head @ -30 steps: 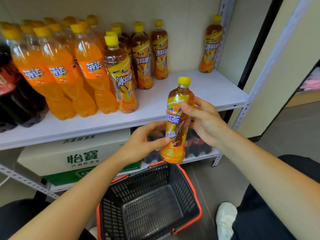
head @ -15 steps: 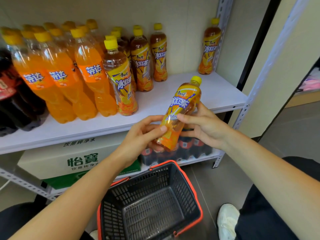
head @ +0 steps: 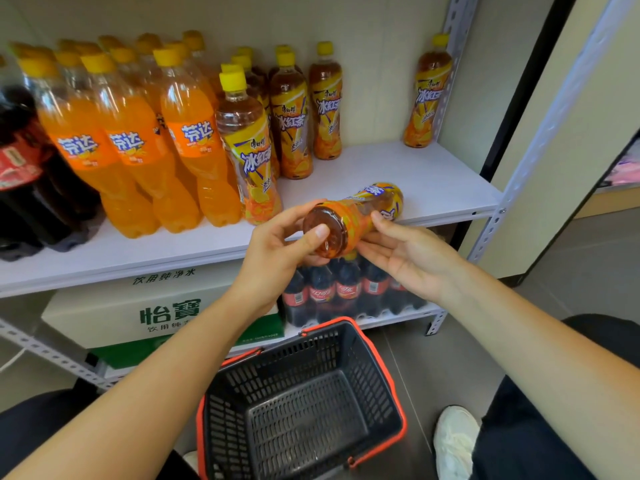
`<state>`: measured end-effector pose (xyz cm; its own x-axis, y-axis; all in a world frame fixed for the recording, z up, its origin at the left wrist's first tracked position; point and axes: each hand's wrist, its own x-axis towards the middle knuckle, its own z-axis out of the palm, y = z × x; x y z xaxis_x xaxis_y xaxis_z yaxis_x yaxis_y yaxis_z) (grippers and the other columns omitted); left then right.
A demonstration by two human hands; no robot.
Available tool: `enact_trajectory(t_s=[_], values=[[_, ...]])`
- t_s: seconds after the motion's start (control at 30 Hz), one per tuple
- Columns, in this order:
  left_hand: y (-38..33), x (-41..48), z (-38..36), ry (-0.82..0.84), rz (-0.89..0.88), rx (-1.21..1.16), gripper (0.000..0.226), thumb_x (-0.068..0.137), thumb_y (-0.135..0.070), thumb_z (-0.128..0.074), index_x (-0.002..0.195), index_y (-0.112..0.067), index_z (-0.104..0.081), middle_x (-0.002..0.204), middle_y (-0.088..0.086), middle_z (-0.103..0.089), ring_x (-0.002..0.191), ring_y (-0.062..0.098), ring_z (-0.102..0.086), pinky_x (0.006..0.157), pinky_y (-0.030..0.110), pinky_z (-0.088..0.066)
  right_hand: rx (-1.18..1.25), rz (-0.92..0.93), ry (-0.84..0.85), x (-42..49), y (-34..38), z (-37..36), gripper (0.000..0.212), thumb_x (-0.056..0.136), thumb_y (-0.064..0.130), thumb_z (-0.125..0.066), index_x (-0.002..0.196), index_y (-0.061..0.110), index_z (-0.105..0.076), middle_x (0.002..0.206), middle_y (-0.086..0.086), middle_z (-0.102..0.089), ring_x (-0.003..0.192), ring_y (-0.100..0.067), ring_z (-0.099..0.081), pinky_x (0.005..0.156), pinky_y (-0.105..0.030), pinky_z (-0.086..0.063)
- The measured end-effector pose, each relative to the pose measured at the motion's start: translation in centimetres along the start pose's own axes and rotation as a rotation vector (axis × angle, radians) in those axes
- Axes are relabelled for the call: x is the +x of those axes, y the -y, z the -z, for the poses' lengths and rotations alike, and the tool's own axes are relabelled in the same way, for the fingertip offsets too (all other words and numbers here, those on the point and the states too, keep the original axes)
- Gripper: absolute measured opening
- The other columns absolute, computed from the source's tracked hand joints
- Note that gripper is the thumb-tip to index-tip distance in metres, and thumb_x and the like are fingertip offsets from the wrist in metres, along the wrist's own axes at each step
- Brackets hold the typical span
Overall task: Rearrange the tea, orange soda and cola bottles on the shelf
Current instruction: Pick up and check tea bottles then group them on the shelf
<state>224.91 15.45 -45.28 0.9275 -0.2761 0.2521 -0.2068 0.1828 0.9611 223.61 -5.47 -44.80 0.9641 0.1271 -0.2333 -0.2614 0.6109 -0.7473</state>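
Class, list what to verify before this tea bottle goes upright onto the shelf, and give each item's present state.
1. Both hands hold the tea bottle, left hand at its base, right hand along its body: ok.
2. Bottle upright: not ok, it lies sideways, base toward the camera.
3. Cap tight: cannot tell, hidden.
4. Bare shelf space right of the tea row: ok.

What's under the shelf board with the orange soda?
A white-and-green carton and cola bottles on the lower shelf. The left hand, right hand and tea bottle cover the cola tops; farther back is hidden.
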Motion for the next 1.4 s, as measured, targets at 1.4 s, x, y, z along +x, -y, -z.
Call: enact_trajectory(t_s=[1.4], values=[[-0.3, 0.0, 0.9, 0.08, 0.078, 0.238, 0.029, 0.088, -0.038, -0.073, 0.112, -0.021, -0.074, 0.105, 0.004, -0.077, 0.092, 0.009, -0.069, 0.079, 0.026, -0.053, -0.762, 0.275, 0.132, -0.4, -3.6, -0.1, 0.054, 0.078, 0.011, -0.086, 0.125, 0.024, -0.062, 0.108, -0.007, -0.076, 0.098, -0.02, -0.074, 0.074, -0.026, -0.058]])
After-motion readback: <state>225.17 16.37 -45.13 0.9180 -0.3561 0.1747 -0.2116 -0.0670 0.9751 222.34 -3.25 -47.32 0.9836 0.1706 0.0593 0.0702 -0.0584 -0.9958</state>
